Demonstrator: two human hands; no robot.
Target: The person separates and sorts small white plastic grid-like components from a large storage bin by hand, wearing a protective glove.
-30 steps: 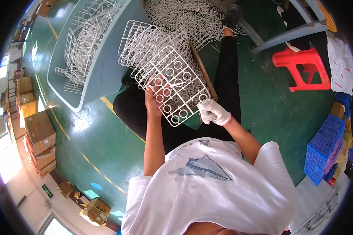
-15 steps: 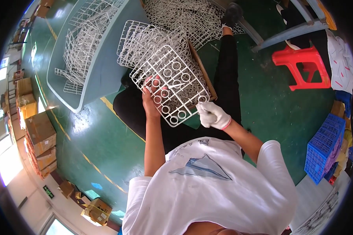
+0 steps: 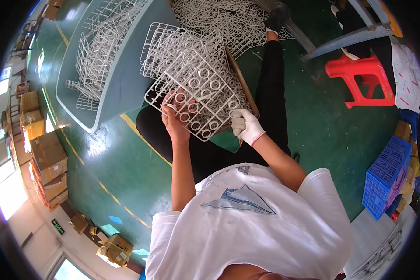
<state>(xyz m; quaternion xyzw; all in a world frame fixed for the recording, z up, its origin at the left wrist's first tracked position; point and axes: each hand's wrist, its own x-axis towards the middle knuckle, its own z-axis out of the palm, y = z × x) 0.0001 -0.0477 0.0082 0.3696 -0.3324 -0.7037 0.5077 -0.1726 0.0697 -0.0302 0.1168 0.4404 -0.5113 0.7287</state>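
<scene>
One white T-shirt [image 3: 266, 228] with a blue-grey print fills the nearest part of the view. Just beyond it, the bare left hand [image 3: 175, 119] grips a white plastic lattice frame [image 3: 197, 97] by its left side, thumb on top; the gloved right hand [image 3: 247, 126] has its fingers curled at the right-hand corner, though I cannot tell whether they pinch it. The frame hangs between the hands, over the near part of a cardboard box [image 3: 248, 93] of white rings. Similar frames [image 3: 161, 51] lie piled behind it. Farther out are a pale blue tub [image 3: 128, 77] holding more lattices, a red stool [image 3: 357, 70] and a blue crate [image 3: 386, 175]
</scene>
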